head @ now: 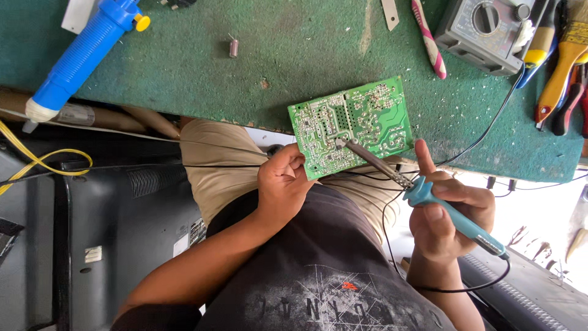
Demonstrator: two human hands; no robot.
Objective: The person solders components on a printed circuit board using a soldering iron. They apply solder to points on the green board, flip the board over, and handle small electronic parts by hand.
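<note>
View: seen from above the person's head, looking down over a dark shirt and tan trousers to a green worktop (294,55).
Left hand (283,184): fingers clamped on the near left corner of a green circuit board (352,125), holding it at the worktop's near edge, solder side up.
Right hand (450,211): fingers closed around the teal handle of a soldering iron (429,199), forefinger raised. Its metal tip touches the board near the middle.
Cord: a black lead runs from the iron's handle end down past the wrist.
Far left: a blue desoldering pump (79,58) with a yellow button lies on the worktop.
Far right: a grey meter with a round dial (484,30), and beside it a brush with an orange handle (560,67).
Far middle: a pink and white striped tool (429,40), well apart from the board.
</note>
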